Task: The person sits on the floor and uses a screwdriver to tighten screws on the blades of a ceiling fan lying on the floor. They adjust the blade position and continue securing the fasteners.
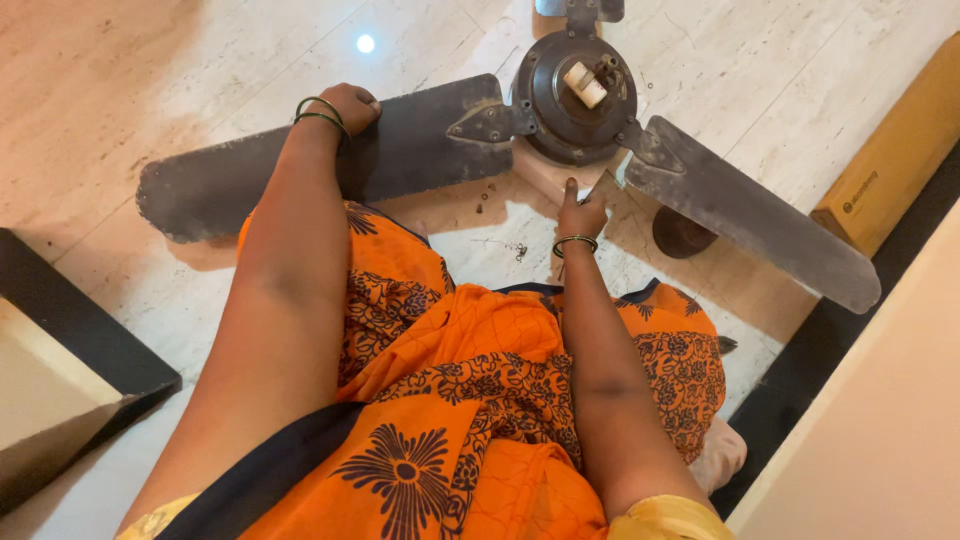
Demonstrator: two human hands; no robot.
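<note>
- Nearest the camera: the person's lap, draped in orange cloth printed with dark floral motifs, soft and folded
- Right hand: clenched on a thin, pale tool whose kind cannot be told, tip pressed at the root of the right fan blade; a green bangle circles the wrist
- Left hand: laid palm-down, fingers curled over the far edge of the left fan blade, bracing it; two green bangles on the wrist
- Between the hands: small loose bits, seemingly screws, on the polished marble floor, suggesting dismantling is partly under way; both blades are attached, so most remains
- Just beyond the right hand: the round, dark metal motor housing with a pale cylindrical part on top; blades are flat, long, matte grey and grimy
- Far right of the right hand: a tan cardboard box
</note>
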